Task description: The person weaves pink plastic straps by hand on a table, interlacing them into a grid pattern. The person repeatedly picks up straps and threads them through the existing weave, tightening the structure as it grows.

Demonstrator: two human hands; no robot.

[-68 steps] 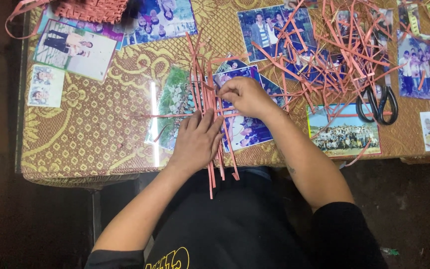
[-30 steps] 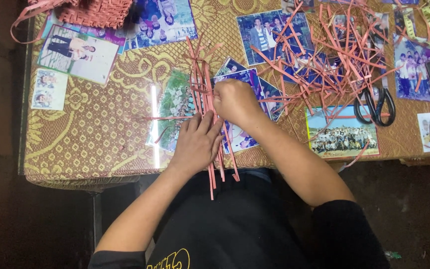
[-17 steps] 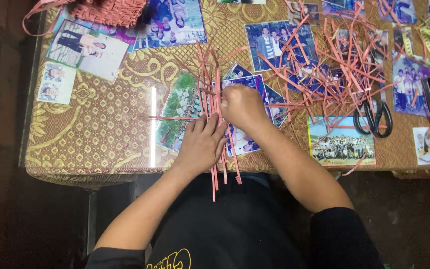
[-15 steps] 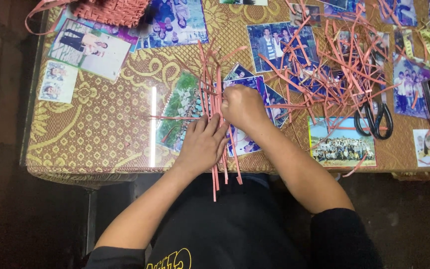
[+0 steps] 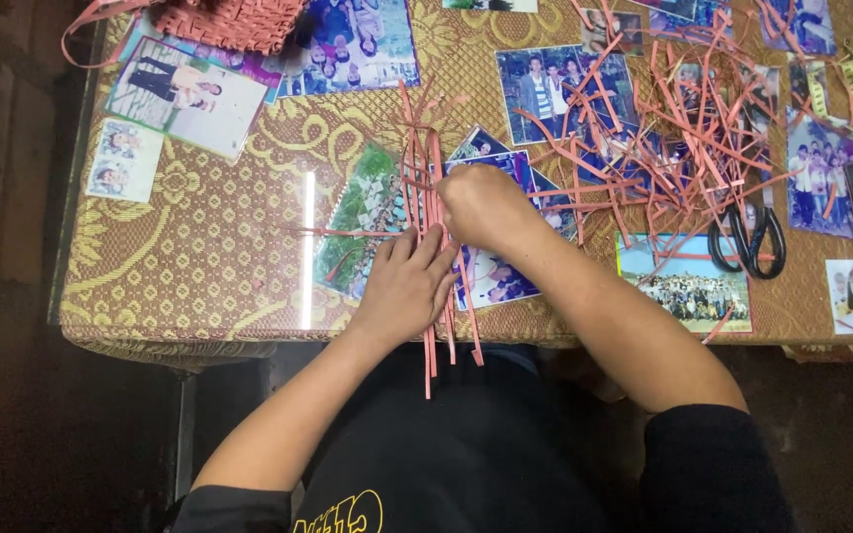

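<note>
Pink strips (image 5: 425, 197), thin, flat and papery, are being laid side by side in a lengthwise bundle near the bench's (image 5: 199, 286) front edge, their lower ends overhanging it, with one strip crossing them sideways. The bundle is being pressed flat by the left hand (image 5: 405, 286), fingers spread and stretched over the strips. The right hand (image 5: 481, 205) is being held curled into a loose fist on the bundle's upper part; whether a strip is pinched inside cannot be told. A tangled heap of loose strips (image 5: 673, 148) is lying to the right over glossy photographs (image 5: 688, 286), beside black-handled scissors (image 5: 747, 237). A gold patterned cloth is being shown beneath.
</note>
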